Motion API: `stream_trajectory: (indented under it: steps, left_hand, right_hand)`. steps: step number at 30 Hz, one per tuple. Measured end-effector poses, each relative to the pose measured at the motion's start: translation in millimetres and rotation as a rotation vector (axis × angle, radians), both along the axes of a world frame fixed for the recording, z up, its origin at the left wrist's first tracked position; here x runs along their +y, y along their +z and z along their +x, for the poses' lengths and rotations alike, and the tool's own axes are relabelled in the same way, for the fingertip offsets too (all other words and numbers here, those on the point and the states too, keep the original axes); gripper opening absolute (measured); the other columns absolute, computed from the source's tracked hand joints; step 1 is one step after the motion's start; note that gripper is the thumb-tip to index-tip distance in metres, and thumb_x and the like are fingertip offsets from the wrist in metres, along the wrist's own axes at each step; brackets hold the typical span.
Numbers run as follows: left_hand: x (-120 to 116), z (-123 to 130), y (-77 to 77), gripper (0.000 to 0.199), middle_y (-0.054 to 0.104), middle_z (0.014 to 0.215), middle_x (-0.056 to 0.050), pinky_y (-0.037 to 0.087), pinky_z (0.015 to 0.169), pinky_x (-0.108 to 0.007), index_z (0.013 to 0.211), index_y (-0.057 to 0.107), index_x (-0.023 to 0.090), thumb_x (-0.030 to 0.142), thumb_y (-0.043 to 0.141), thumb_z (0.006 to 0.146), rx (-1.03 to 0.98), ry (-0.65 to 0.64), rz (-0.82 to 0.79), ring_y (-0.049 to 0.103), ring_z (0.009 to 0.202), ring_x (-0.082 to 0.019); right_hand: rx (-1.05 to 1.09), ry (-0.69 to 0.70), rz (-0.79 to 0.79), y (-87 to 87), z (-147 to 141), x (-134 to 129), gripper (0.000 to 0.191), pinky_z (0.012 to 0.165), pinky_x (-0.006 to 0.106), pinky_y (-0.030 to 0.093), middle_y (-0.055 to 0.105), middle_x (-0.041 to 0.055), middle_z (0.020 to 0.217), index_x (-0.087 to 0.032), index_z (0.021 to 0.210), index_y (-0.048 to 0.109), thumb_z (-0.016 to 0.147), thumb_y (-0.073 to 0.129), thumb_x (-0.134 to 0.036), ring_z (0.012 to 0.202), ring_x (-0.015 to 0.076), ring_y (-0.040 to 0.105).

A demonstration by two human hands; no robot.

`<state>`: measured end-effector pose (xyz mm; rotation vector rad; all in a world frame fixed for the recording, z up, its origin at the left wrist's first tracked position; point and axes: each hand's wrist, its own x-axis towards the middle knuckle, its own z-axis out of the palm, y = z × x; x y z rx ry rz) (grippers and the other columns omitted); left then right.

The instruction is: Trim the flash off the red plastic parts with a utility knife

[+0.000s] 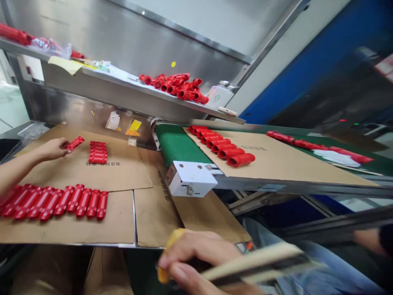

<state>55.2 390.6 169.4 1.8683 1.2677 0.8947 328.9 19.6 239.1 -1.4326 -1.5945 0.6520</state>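
My left hand [55,149] is closed on one end of a red plastic tube [76,143], held tilted above the cardboard on the left. Just right of it lies a small stack of similar red tubes [98,153]. Below my left arm, more red tubes [75,200] lie side by side in a long row. My right hand [202,256], close to the camera in front of the table edge, grips a blurred tool [260,262] with a long pale-and-dark shaft. A yellow piece [172,254] sits at its fingertips; the tool's exact kind is unclear.
A green conveyor belt [173,143] with a white end block [192,179] stands mid-view. Cardboard [276,159] right of it bears a row of red tubes [227,147]. A shelf [123,88] holds more tubes and a white bottle [219,93]. Another person's hand [368,240] shows at right.
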Motion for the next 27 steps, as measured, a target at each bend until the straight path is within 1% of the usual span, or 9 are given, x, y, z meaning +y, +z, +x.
stream_trajectory:
  steps: [2, 3, 6, 9, 11, 14, 19, 22, 27]
  left_hand:
    - [-44, -21, 0.2, 0.022, 0.077, 0.079, 0.004, 0.06, 0.079, -0.024, 0.106, 0.082, 0.003, 0.003, 0.081, 0.084, 0.016, -0.048, -0.11, 0.08, 0.088, -0.021]
    - [-74, -31, -4.2, 0.034, 0.082, 0.086, 0.002, 0.061, 0.079, -0.024, 0.112, 0.084, 0.005, 0.004, 0.087, 0.078, -0.001, -0.073, -0.163, 0.081, 0.09, -0.022]
    - [-182, -57, -34.1, 0.048, 0.089, 0.11, -0.012, 0.069, 0.08, -0.035, 0.106, 0.092, 0.018, 0.027, 0.103, 0.061, -0.153, -0.178, -0.379, 0.083, 0.098, -0.033]
    - [-277, -72, -74.0, 0.043, 0.089, 0.109, -0.013, 0.071, 0.083, -0.044, 0.112, 0.095, 0.029, 0.035, 0.099, 0.07, -0.313, -0.345, -0.57, 0.083, 0.095, -0.038]
    - [-317, -75, -97.6, 0.043, 0.087, 0.098, -0.012, 0.07, 0.076, -0.042, 0.12, 0.093, 0.032, 0.042, 0.094, 0.079, -0.359, -0.274, -0.672, 0.082, 0.083, -0.034]
    - [-350, -69, -124.8, 0.039, 0.082, 0.078, -0.01, 0.065, 0.057, -0.033, 0.113, 0.094, 0.032, 0.053, 0.092, 0.081, -0.44, -0.046, -0.694, 0.075, 0.059, -0.025]
    - [-384, -42, -153.1, 0.037, 0.085, 0.091, -0.008, 0.071, 0.069, -0.031, 0.095, 0.088, 0.03, 0.05, 0.104, 0.068, -0.51, 0.336, -0.548, 0.083, 0.078, -0.029]
    - [-395, -36, -164.8, 0.041, 0.083, 0.091, -0.005, 0.07, 0.07, -0.028, 0.097, 0.082, 0.031, 0.049, 0.105, 0.068, -0.54, 0.397, -0.567, 0.082, 0.077, -0.025]
    - [-393, -40, -174.4, 0.042, 0.081, 0.088, -0.005, 0.064, 0.061, -0.024, 0.097, 0.081, 0.026, 0.051, 0.103, 0.072, -0.555, 0.41, -0.578, 0.077, 0.071, -0.021]
  right_hand:
    - [0.08, -0.011, -0.041, -46.3, -7, 11, 0.018, 0.051, 0.032, 0.052, 0.078, 0.0046, 0.074, -0.032, 0.099, 0.089, 0.107, 0.075, -0.041, 0.053, 0.0175, 0.065]
    - [0.137, -0.022, -0.019, -67.9, -14, 17, 0.017, 0.049, 0.03, 0.05, 0.077, 0.0034, 0.074, -0.031, 0.107, 0.088, 0.106, 0.075, -0.041, 0.051, 0.0163, 0.063]
    - [0.26, 0.059, -0.07, -119.5, -44, 27, 0.024, 0.054, 0.027, 0.05, 0.075, 0.0009, 0.08, -0.028, 0.125, 0.081, 0.104, 0.076, -0.037, 0.058, 0.0154, 0.066]
    - [0.304, 0.184, -0.125, -152.7, -70, 22, 0.011, 0.061, 0.026, 0.053, 0.076, 0.0009, 0.082, -0.024, 0.106, 0.079, 0.102, 0.075, -0.033, 0.065, 0.0151, 0.069]
    - [0.308, 0.231, -0.165, -172.7, -78, 13, 0.015, 0.062, 0.026, 0.053, 0.075, 0.0006, 0.077, -0.023, 0.094, 0.076, 0.103, 0.073, -0.035, 0.064, 0.0149, 0.068]
    - [0.302, 0.194, -0.194, -204.7, -83, -3, 0.026, 0.06, 0.028, 0.052, 0.075, 0.0022, 0.074, -0.022, 0.086, 0.075, 0.102, 0.075, -0.042, 0.063, 0.0161, 0.066]
    - [0.501, 0.11, -0.435, -241.4, -92, -28, 0.042, 0.047, 0.024, 0.046, 0.069, -0.0013, 0.07, -0.024, 0.095, 0.071, 0.097, 0.079, -0.065, 0.049, 0.0123, 0.056]
    - [0.669, 0.067, -0.56, -248.0, -102, -35, 0.054, 0.043, 0.021, 0.041, 0.063, -0.0061, 0.066, -0.024, 0.099, 0.064, 0.09, 0.083, -0.074, 0.043, 0.0089, 0.05]
    - [0.623, 0.04, -0.527, -250.5, -109, -38, 0.053, 0.044, 0.021, 0.042, 0.062, -0.0058, 0.062, -0.023, 0.098, 0.066, 0.095, 0.078, -0.074, 0.043, 0.0103, 0.054]
